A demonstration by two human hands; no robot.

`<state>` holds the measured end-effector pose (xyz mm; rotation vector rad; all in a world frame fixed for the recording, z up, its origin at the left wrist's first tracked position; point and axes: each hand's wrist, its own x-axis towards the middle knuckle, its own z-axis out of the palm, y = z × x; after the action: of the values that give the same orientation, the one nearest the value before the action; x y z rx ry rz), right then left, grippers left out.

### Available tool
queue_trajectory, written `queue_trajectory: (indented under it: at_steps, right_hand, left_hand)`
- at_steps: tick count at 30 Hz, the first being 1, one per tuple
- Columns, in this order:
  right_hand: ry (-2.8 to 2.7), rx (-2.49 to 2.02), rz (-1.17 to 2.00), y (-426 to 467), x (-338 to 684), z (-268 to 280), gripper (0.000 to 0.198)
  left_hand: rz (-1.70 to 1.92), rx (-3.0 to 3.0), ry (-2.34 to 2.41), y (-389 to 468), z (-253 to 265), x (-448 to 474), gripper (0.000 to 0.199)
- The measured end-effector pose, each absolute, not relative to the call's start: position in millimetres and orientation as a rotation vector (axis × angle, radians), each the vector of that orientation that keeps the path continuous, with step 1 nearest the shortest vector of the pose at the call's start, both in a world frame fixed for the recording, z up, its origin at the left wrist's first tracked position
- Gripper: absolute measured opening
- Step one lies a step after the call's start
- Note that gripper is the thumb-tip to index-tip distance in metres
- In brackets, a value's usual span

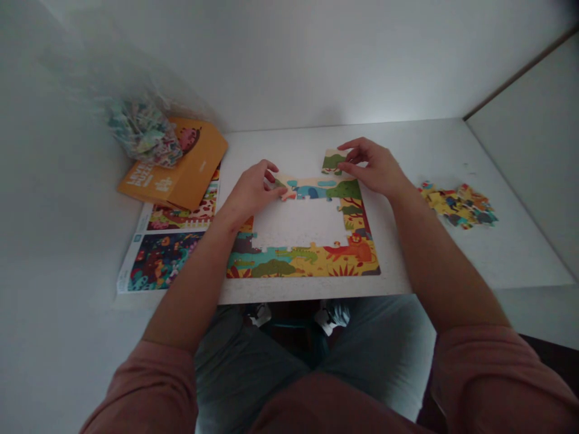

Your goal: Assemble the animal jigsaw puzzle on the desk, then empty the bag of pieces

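My right hand (368, 166) pinches a puzzle piece (332, 161) with a green tree on it, between thumb and fingers, above the top edge of a partly assembled jigsaw puzzle (266, 265). The puzzle is a rectangular border with animals, trees and water, and white tabletop shows through its middle. At its upper left corner rests my left hand (257, 188), thumb on the pieces and fingers apart from it, curled near the top edge. The left side of the border is partly hidden by my left hand and forearm.
Loose puzzle pieces (461, 205) lie in a pile at the right of the white table (511, 259). On the left, a clear bag of pieces (147, 132) sits on an orange puzzle box (190, 175), over a printed picture sheet (158, 259). A wall stands behind the table.
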<state>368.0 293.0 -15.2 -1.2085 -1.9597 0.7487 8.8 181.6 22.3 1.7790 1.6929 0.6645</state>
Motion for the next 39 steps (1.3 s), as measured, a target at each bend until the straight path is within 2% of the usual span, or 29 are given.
queue_trajectory:
  at_steps: [6,13,20,27,39]
  right_hand:
    - [-1.974,-1.168,0.731,295.6,370.1,-21.3,0.057]
    - [-1.967,-1.215,0.727,292.8,367.8,-18.6,0.055]
    - [-1.954,-1.26,0.732,285.7,361.1,-9.4,0.056]
    - [-1.966,-1.212,0.733,288.2,365.1,-14.4,0.047]
    - [-1.886,-1.291,0.685,293.6,376.7,-4.6,0.052]
  left_hand:
    - [0.495,2.039,1.717,176.7,22.9,11.8,0.036]
    - [0.488,2.029,1.759,169.9,28.0,15.0,0.043]
    - [0.466,2.05,1.807,167.8,28.0,22.4,0.04]
    - [0.416,2.04,1.832,166.6,32.0,22.9,0.039]
    - [0.476,2.136,1.551,172.0,30.0,13.7,0.055]
